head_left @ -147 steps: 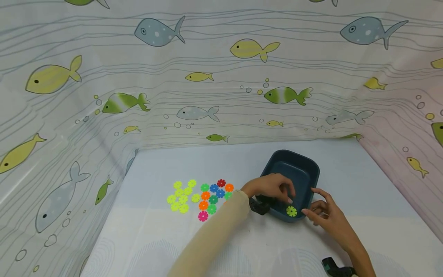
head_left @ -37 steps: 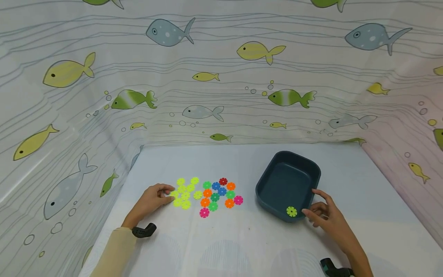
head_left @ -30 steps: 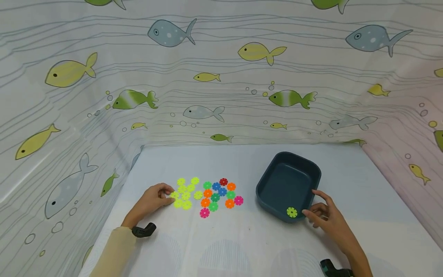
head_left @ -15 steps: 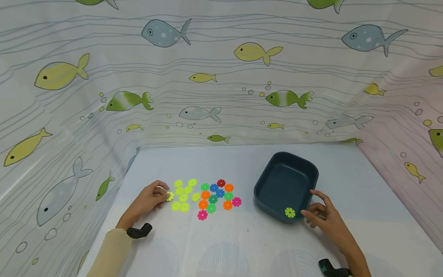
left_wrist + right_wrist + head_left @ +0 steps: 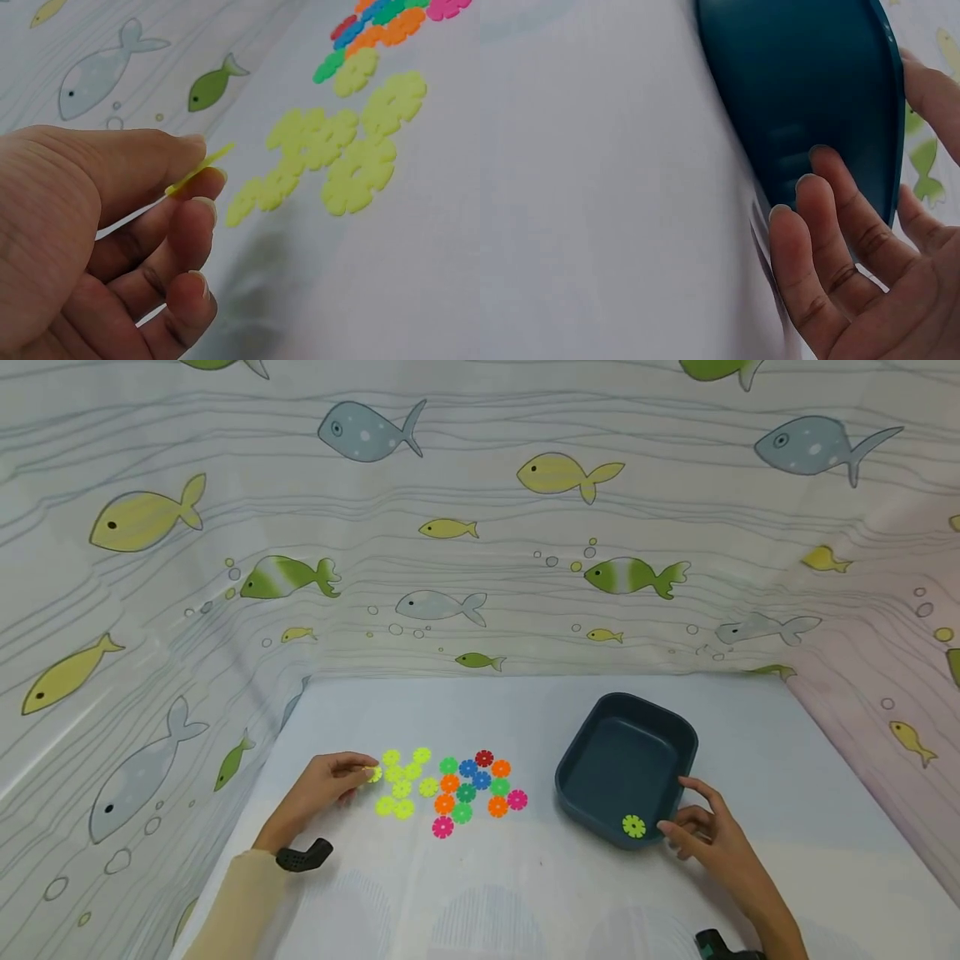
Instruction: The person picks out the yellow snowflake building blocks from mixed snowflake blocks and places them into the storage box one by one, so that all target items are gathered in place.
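Note:
At the left end of the yellow discs, my left hand (image 5: pixel 318 789) pinches a yellow snowflake disc (image 5: pixel 202 169) between thumb and index finger, seen edge-on in the left wrist view. The other fingers curl loosely below it. Several more yellow snowflake discs (image 5: pixel 402 788) lie flat just right of that hand. My right hand (image 5: pixel 716 831) holds the near right corner of a dark blue tray (image 5: pixel 622 760), thumb at the near corner and index finger along the right side. One yellow snowflake disc (image 5: pixel 633 826) lies inside the tray, at its near corner.
Between the yellow discs and the tray lies a group of snowflake discs in orange, green, blue, pink and dark red, such as this orange disc (image 5: pixel 498 807). A fish-patterned curtain (image 5: pixel 525 610) stands behind the white table (image 5: pixel 480 868) and along its sides.
My left hand has gone from over the tray to the yellow discs at the left. There it has picked up one disc and drawn it slightly away. My right hand stays at the tray.

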The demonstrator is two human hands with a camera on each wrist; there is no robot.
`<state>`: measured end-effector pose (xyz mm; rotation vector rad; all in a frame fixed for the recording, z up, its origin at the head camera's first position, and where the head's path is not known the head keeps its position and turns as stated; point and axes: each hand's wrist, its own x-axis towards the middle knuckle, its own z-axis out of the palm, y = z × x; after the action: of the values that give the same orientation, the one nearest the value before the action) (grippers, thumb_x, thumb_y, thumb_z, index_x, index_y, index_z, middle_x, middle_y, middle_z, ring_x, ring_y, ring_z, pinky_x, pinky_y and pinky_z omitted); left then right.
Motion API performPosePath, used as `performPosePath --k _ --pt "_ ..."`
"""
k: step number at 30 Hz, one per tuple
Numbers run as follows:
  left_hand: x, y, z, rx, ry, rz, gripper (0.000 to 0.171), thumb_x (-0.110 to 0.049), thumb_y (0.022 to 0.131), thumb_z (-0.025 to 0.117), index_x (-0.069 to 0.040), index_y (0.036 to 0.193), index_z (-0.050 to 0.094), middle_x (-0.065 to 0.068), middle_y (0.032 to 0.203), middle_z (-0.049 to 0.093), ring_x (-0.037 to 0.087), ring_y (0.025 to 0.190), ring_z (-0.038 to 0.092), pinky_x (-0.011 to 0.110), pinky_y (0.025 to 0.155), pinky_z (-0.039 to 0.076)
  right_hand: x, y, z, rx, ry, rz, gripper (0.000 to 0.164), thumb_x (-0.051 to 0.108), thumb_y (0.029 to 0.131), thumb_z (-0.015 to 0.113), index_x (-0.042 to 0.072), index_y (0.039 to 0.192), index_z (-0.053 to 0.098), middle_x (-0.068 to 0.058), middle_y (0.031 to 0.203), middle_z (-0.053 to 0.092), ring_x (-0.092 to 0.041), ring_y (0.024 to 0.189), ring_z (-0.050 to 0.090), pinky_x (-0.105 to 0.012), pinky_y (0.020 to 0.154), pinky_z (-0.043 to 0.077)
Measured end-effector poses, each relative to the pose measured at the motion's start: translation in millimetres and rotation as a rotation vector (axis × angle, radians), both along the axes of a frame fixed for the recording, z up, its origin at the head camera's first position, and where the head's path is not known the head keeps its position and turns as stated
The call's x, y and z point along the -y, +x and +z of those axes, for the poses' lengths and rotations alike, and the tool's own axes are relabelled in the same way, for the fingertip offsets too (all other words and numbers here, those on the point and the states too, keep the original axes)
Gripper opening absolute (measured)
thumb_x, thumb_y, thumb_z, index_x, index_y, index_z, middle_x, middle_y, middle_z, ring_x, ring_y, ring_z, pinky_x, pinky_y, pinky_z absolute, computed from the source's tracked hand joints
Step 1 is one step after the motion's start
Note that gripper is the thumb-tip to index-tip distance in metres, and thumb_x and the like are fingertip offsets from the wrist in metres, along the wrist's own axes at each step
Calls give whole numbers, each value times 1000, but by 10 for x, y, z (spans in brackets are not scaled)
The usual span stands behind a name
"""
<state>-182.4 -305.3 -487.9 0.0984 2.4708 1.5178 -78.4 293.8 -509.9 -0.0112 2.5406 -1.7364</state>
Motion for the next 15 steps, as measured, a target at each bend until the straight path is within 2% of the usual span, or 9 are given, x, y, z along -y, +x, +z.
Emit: performPosePath --k 4,8,15 --pt "-21 5 19 -19 13 -11 35 -30 94 78 -10 122 72 20 91 65 24 67 54 32 57 47 11 7 5 16 13 -8 82 28 98 73 16 159 20 -16 104 68 -30 78 67 -38 67 56" --pt "-74 -6 41 -45 0 -50 37 -27 94 78 -7 124 70 20 101 68 31 73 59 33 57 49 7 21 13 12 20 -13 82 28 98 73 15 159 21 -16 104 68 -29 78 67 -38 66 56" --pt "-221 -38 121 -98 -53 -77 35 -26 93 78 -8 122 70 11 98 69 35 74 59 35 57 49 -6 15 0 -12 8 9 81 27 98 73 15 159 20 -15 103 68 -29 80 67 -38 66 57"
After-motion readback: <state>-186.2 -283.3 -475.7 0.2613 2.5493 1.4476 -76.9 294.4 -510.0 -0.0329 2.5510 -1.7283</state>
